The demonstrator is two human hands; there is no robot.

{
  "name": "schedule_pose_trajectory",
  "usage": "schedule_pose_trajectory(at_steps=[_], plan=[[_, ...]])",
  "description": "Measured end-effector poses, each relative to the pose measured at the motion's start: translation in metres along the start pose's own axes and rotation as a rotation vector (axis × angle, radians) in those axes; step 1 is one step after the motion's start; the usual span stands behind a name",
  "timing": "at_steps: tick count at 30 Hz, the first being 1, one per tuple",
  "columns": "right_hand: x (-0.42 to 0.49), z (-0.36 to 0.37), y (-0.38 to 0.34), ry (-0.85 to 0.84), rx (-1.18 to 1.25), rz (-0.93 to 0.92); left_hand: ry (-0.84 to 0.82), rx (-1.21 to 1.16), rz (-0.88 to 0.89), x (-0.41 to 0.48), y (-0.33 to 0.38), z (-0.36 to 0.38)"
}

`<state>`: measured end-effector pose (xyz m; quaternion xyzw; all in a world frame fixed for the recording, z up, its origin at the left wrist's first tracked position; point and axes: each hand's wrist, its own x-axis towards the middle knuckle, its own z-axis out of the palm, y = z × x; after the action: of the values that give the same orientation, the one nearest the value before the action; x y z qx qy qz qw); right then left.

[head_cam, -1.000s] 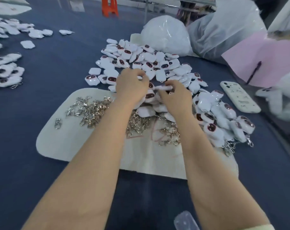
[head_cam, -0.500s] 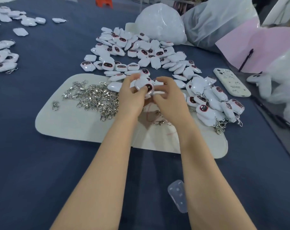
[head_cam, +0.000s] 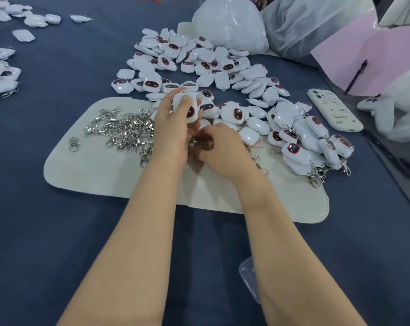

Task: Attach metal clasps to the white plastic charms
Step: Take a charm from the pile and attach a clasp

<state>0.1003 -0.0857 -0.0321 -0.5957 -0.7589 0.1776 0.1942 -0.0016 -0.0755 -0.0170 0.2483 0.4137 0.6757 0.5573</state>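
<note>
My left hand (head_cam: 171,128) grips a white plastic charm (head_cam: 186,107) with a dark red-rimmed face, held upright above the pale mat (head_cam: 105,175). Just below it, my right hand (head_cam: 219,147) curls its fingers down over metal clasps (head_cam: 199,142) lying on the mat; what it pinches is hidden. A heap of loose silver clasps (head_cam: 124,132) lies left of my hands. Many loose charms (head_cam: 199,64) spread beyond the mat. Charms with clasps attached (head_cam: 312,142) pile up at the right.
A white phone (head_cam: 335,110) lies right of the charms. White plastic bags (head_cam: 229,22) and pink paper (head_cam: 368,60) stand at the back right. More charms (head_cam: 2,76) lie at the far left. A clear plastic piece (head_cam: 248,278) rests on the blue cloth near me.
My hands drew back from the far charm pile toward me, the left one carrying a charm. The right hand has dropped from the charm down onto the clasps on the mat.
</note>
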Motion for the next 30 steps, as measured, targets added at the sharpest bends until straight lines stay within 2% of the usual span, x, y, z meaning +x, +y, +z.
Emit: schedule_pose_trajectory(at_steps=[2, 6, 9, 11, 15, 19, 23, 30], plan=[[0.004, 0.004, 0.0, 0.004, -0.102, -0.008, -0.008, -0.002, -0.006, -0.001, -0.002, 0.001], [0.004, 0.009, 0.001, 0.129, -0.043, 0.067, 0.033, -0.005, 0.055, -0.006, -0.004, 0.001], [0.003, 0.014, 0.001, 0.187, -0.098, 0.098, 0.113, 0.016, 0.109, -0.012, -0.009, 0.0], [0.003, 0.014, 0.002, 0.216, -0.086, 0.108, 0.138, 0.088, 0.145, -0.016, -0.012, -0.001], [0.003, 0.011, 0.003, 0.311, 0.152, 0.154, 0.063, 0.422, 0.35, -0.022, -0.021, -0.001], [0.0, 0.005, 0.002, 0.502, 0.587, 0.21, -0.047, 0.78, 0.478, -0.018, -0.025, 0.002], [0.001, -0.006, 0.005, 0.479, 0.859, 0.224, -0.063, 0.854, 0.449, -0.013, -0.026, 0.003], [0.005, -0.006, 0.005, 0.45, 0.89, 0.21, -0.093, 0.807, 0.377, -0.008, -0.023, 0.006]])
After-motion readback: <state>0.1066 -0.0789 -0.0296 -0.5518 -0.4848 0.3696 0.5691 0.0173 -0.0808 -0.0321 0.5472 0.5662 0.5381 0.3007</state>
